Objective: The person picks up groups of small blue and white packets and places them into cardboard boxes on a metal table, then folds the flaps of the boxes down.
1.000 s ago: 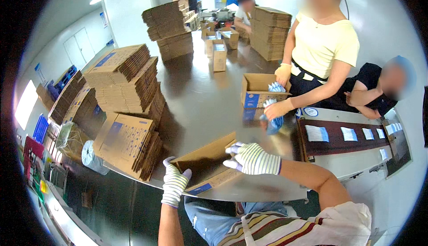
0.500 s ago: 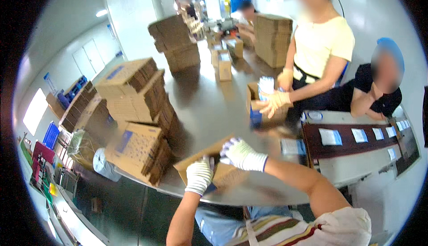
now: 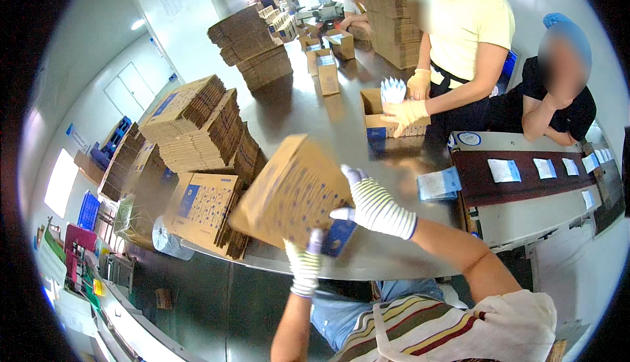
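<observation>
A brown cardboard box with blue printing is tilted up over the near edge of the table, smeared by motion. My left hand, in a striped white glove, grips its near lower edge, with the thumb on the printed side. At the box's right side is my right hand, gloved alike, its thumb and fingers spread around the edge. The box's far side and inside are hidden. Just left of it lies a stack of flattened cartons, the top one with a blue panel.
Taller carton stacks stand farther left. Across the table, a co-worker's gloved hands hold pale packets in an open box. Blue-and-white packets lie to my right, beside a dark conveyor belt. Another person sits behind it.
The box has been raised and turned, so its printed side now shows. My right hand has moved slightly right and down the box's side; my left has shifted slightly right and lower.
</observation>
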The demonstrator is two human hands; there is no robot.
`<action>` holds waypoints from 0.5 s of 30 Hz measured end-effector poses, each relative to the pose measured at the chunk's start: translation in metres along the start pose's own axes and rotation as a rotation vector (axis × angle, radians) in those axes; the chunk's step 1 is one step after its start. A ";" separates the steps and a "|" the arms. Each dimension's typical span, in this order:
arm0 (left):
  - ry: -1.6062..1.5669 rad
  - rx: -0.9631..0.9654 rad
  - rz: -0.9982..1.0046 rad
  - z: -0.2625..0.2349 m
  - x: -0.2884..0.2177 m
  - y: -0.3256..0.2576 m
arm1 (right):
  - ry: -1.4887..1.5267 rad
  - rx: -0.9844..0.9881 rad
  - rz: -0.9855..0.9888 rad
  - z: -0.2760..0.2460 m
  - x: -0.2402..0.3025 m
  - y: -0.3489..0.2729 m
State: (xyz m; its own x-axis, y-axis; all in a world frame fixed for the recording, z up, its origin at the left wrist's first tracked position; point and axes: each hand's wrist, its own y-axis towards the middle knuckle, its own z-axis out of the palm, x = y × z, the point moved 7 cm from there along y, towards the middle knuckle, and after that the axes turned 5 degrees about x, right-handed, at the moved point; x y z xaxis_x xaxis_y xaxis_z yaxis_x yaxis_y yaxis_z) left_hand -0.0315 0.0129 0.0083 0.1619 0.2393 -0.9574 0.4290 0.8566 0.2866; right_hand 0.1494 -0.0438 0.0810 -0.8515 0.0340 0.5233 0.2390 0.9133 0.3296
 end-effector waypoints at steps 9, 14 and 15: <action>-0.835 0.261 -0.793 -0.001 0.132 -0.108 | -0.332 0.392 -0.389 0.106 0.044 -0.017; 1.235 0.167 -0.177 -0.130 -0.010 -0.050 | -0.417 0.310 -0.692 0.106 0.026 -0.020; 1.319 0.043 0.056 -0.125 -0.058 -0.041 | -0.418 0.303 -0.744 0.104 0.033 -0.021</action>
State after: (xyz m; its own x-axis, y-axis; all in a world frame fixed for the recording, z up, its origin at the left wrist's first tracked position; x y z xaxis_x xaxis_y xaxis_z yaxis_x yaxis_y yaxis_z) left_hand -0.1701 0.0210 0.0477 -0.7907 0.5573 -0.2534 0.4819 0.8218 0.3039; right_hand 0.0675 -0.0194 0.0094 -0.8510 -0.5175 -0.0896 -0.5238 0.8238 0.2167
